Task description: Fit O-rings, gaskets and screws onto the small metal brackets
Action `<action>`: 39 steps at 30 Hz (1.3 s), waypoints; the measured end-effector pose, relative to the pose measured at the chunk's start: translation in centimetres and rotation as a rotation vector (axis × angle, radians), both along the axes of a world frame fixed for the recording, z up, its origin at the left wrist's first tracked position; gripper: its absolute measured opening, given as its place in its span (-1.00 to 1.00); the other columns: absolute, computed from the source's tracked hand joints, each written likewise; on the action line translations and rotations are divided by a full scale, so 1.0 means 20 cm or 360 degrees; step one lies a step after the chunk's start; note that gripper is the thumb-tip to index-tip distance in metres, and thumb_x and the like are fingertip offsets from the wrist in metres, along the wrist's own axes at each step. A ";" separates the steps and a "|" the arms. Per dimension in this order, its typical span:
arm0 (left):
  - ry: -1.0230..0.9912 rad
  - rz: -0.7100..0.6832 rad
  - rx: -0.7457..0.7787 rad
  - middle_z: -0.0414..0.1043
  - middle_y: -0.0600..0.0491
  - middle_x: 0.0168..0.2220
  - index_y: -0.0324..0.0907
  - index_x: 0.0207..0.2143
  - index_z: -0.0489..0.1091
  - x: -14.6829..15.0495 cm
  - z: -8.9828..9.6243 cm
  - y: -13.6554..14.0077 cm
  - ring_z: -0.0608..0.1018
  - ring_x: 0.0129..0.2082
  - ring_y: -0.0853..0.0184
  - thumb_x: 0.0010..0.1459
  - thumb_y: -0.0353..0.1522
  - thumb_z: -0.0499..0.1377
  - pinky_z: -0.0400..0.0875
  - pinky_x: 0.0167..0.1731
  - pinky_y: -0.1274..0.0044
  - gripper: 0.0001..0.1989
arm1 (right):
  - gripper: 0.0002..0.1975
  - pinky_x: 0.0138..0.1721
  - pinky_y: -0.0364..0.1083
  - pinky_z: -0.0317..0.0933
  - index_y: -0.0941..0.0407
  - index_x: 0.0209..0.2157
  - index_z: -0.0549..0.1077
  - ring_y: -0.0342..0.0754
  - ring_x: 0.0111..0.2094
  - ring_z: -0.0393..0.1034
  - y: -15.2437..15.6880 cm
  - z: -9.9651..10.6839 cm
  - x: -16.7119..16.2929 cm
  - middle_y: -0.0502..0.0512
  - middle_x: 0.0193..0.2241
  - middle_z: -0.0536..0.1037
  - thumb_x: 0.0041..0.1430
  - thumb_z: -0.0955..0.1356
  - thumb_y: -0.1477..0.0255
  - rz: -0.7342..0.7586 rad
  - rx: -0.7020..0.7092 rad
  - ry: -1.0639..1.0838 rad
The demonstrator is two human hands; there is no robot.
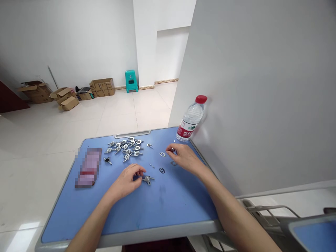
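Observation:
My left hand (128, 179) rests over the table, fingers curved and thumb apart from them. Beside its thumb lies a small metal fitting with side stems (148, 180); I cannot tell whether they touch. My right hand (184, 156) is pinched at the fingertips near the bottle; what is between them is too small to make out. A pale flat gasket (162, 154) lies left of those fingers, and another flat gasket (173, 163) is just below them. Between the hands are two black O-rings (162, 170) and some tiny metal pieces (152, 166).
Several metal fittings (126, 147) are heaped at the table's far side, with a dark-centred one (107, 160) nearby. A blurred purple phone-like object (89, 167) lies at left. A red-capped water bottle (191, 119) stands against the grey panel (257, 98) bordering the blue table (157, 210).

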State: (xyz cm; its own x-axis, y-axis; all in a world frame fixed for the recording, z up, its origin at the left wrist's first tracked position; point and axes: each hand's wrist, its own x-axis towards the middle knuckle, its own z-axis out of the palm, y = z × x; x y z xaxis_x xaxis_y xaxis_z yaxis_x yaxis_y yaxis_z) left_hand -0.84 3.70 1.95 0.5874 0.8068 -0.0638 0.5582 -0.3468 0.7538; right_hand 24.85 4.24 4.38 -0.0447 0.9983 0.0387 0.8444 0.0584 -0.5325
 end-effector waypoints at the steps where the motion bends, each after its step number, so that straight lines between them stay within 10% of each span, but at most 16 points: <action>1: 0.0000 0.0004 0.0004 0.42 0.06 -0.27 -0.14 -0.23 0.41 0.00 0.00 0.00 0.46 -0.26 0.32 0.02 -0.55 0.03 0.36 -0.25 0.52 -0.70 | -0.82 -0.43 -0.16 0.09 0.10 -0.36 0.48 -0.11 -0.43 0.37 0.00 0.00 0.00 0.02 -0.38 0.56 0.19 0.24 0.47 0.0006 -0.0002 -0.0002; 11: 0.0031 -0.0026 0.0046 0.41 0.05 -0.30 -0.16 -0.23 0.41 0.01 -0.01 0.01 0.46 -0.28 0.31 0.08 -0.52 0.03 0.37 -0.26 0.50 -0.76 | -0.81 -0.38 -0.18 0.09 0.11 -0.32 0.51 -0.13 -0.36 0.39 -0.03 -0.08 -0.12 0.04 -0.35 0.55 0.13 0.30 0.63 0.0352 -0.0084 -0.0095; 39: 0.0065 -0.0050 0.0051 0.41 0.04 -0.29 -0.14 -0.23 0.39 0.01 0.00 0.01 0.46 -0.25 0.29 0.14 -0.48 0.03 0.38 -0.22 0.48 -0.80 | -0.84 -0.36 -0.15 0.09 0.14 -0.30 0.48 -0.07 -0.31 0.39 0.00 -0.04 -0.09 0.09 -0.30 0.56 0.23 0.25 0.53 0.0155 -0.0098 -0.0150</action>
State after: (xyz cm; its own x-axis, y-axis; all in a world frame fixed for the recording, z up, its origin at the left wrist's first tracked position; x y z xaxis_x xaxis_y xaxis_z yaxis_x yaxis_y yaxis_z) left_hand -0.68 3.88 1.92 0.6099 0.7900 -0.0624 0.5765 -0.3882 0.7190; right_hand 23.14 4.14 3.62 -0.1420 0.9894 -0.0313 0.8827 0.1123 -0.4563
